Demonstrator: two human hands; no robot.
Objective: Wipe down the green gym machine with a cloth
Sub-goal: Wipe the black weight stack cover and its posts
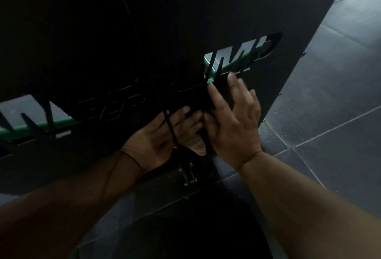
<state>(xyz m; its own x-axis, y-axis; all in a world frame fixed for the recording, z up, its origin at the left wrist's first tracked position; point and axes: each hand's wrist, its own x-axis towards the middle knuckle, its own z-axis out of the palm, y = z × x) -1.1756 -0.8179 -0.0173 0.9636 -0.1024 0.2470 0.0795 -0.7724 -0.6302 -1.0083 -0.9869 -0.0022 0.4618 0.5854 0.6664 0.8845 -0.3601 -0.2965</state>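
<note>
The dark panel of the green gym machine fills my view from nine round to two o'clock, letters cut through it and a green bar showing behind the cutouts; grey floor tiles run down the three o'clock side. I judge I am mid-wipe on the panel's lower edge, near centre. My right hand lies flat, fingers straight, pressing a dark cloth to the panel; my left hand, at seven o'clock of it, curls round a paler bunch of cloth. Next I would slide along the lettering, minding the thin cord crossing my left hand.
</note>
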